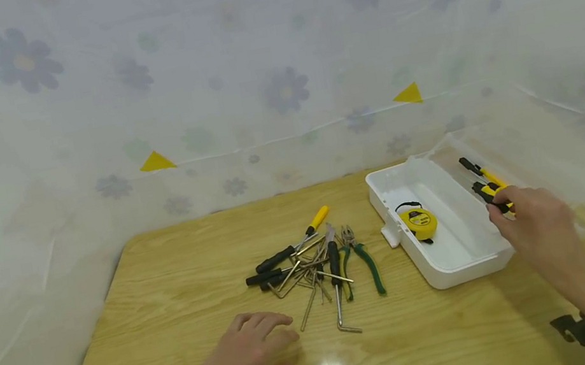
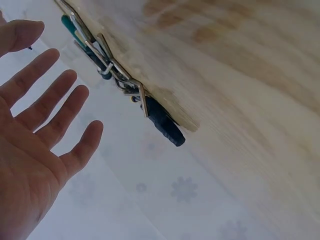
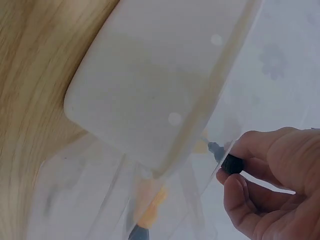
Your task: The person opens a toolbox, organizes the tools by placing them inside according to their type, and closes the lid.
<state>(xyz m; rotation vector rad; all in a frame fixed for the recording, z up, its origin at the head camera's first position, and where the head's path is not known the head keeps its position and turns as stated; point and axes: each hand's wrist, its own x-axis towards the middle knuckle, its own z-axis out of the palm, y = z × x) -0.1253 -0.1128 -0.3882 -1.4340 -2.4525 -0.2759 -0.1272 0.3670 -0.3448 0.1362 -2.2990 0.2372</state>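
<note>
My right hand point(image 1: 538, 225) pinches a short black-and-yellow tool point(image 1: 486, 192) over the open clear lid at the right of the white box point(image 1: 459, 277); its exact kind I cannot tell. In the right wrist view, thumb and fingers of the right hand point(image 3: 270, 175) grip its black end point(image 3: 232, 164). Another tool with a black end and yellow body point(image 1: 491, 176) lies in the lid just beyond. A yellow tape measure point(image 1: 420, 224) sits inside the box. With fingers spread and relaxed, my left hand point(image 1: 252, 360) holds nothing, near the front of the tool pile.
Mid-table lies a pile of hex keys point(image 1: 308, 309), black-handled screwdrivers point(image 1: 275, 259) and a yellow-handled one point(image 1: 317, 219). Green-handled pliers point(image 1: 369, 266) lie at its right side. Flowered translucent sheeting point(image 1: 255, 98) walls the table's back and sides.
</note>
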